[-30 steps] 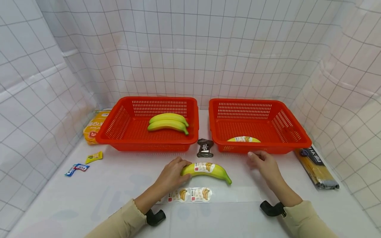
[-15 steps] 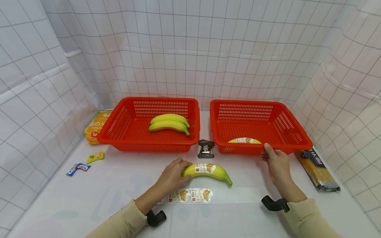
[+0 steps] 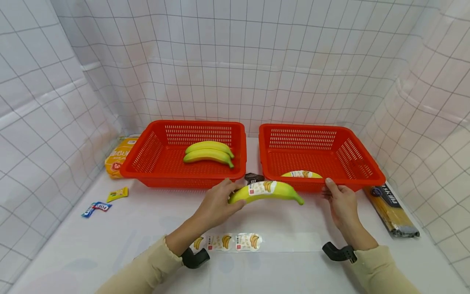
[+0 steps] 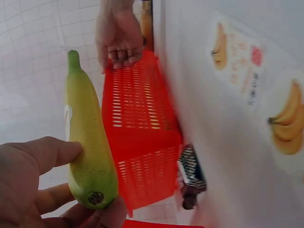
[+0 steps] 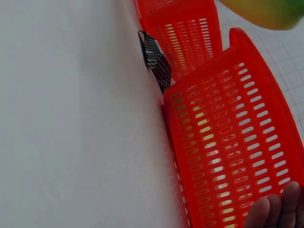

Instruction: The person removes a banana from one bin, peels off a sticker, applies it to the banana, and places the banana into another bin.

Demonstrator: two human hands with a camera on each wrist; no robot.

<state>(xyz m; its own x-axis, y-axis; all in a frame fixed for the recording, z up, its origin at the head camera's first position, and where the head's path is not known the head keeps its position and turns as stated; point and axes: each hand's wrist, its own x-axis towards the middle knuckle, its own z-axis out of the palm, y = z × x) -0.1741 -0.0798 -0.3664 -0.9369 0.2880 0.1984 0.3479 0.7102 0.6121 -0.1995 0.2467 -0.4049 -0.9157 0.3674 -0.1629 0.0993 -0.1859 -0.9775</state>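
Note:
My left hand (image 3: 219,204) grips a yellow-green banana (image 3: 268,192) by its blunt end, its stem pointing right; it is lifted off the table and bears a white label (image 3: 262,188) with a banana picture. In the left wrist view, thumb and fingers pinch the banana (image 4: 90,137) on both sides. My right hand (image 3: 341,204) holds the front rim of the right red basket (image 3: 352,180), thumb over the rim and fingers against the outer wall. Inside that basket lies another labelled banana (image 3: 302,174), partly hidden by the front wall.
The left red basket (image 3: 147,179) contains two bananas (image 3: 208,155). A strip of banana stickers (image 3: 249,241) lies on the table (image 3: 271,269). A dark wrapped snack (image 3: 253,178) sits between the baskets. Pasta (image 3: 393,210) lies at right; an orange packet (image 3: 121,157) and small candies (image 3: 117,194) at left.
My left hand has lifted the banana from the table and carried it forward and right. My right hand has moved right and taken hold of the right basket's front rim.

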